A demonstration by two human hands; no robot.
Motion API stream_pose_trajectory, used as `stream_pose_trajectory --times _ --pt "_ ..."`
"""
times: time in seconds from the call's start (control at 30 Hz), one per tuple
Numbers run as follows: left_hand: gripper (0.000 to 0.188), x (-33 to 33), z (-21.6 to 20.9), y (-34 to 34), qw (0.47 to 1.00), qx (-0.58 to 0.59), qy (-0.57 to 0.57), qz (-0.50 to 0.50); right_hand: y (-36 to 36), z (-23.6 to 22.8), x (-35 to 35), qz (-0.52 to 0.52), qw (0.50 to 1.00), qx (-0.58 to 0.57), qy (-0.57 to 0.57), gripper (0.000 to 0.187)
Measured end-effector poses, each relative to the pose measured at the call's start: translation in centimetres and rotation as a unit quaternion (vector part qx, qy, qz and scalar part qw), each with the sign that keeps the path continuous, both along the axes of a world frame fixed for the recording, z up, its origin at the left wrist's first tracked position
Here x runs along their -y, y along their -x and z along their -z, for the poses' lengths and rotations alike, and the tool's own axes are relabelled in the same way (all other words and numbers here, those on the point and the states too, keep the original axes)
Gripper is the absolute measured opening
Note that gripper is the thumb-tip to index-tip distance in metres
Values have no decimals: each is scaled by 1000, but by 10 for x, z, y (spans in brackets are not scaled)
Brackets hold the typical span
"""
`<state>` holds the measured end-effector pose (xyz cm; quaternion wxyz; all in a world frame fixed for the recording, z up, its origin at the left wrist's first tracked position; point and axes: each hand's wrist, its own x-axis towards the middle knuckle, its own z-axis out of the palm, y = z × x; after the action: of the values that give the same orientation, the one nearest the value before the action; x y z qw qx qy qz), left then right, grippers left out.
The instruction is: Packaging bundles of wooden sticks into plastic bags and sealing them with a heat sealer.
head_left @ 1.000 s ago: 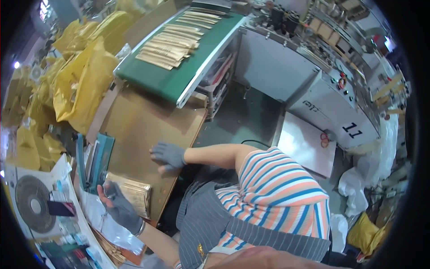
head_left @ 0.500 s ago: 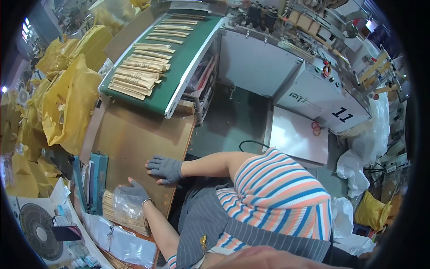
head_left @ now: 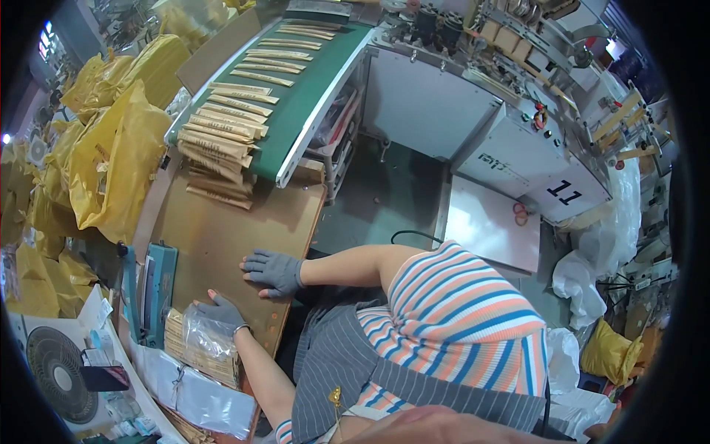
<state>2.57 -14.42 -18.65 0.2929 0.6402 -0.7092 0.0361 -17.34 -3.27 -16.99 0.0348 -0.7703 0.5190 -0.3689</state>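
Note:
My right hand (head_left: pixel 275 272), in a grey glove with bare fingertips, lies flat on the brown board table (head_left: pixel 222 237) near its edge, fingers spread, holding nothing. My left hand (head_left: pixel 222 312), gloved alike, rests with fingers stretched out beside a clear plastic bag (head_left: pixel 203 334). That bag lies over a stack of slim brown paper packets (head_left: pixel 181 344); whether the hand touches it I cannot tell. Beyond my hands, a green conveyor belt (head_left: pixel 296 100) carries a row of slim paper packets (head_left: pixel 218 144). Several packets (head_left: pixel 218 194) have dropped off its end onto the table.
A blue bag sealer (head_left: pixel 157 296) stands left of my left hand. Clear plastic bags (head_left: pixel 196 396) lie below the stack. A fan (head_left: pixel 63 377) and a phone (head_left: pixel 105 378) are at lower left. Yellow sacks (head_left: pixel 122 163) line the left. A white machine cabinet (head_left: pixel 532 166) stands right.
The packets have moved down the belt toward me, and several have slid off its end onto the table. Both hands stay nearly still.

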Motion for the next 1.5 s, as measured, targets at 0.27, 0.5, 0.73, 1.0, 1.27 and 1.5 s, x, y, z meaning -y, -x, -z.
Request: stream_pose_trajectory --times 0.27,0.5,0.73,1.0,1.27,1.5 --pt "65 -4 -9 5 999 -3 -39 -11 1 -1 0 2 1000 -5 4 55" --pt "66 -3 -5 4 999 -26 -45 -9 1 0 0 0 1000 -5 14 54" --pt "65 -5 -8 6 998 -31 -48 -3 1 -4 -1 -2 1000 -11 13 53" --pt "63 -4 -7 7 1000 -8 -27 6 3 -4 -1 2 1000 -15 9 52" --pt "64 -4 -6 6 998 -38 -42 3 2 -2 0 -1 1000 -16 11 53" --pt "64 -3 -7 6 999 -23 -38 0 3 -8 -1 -4 1000 -23 7 50"
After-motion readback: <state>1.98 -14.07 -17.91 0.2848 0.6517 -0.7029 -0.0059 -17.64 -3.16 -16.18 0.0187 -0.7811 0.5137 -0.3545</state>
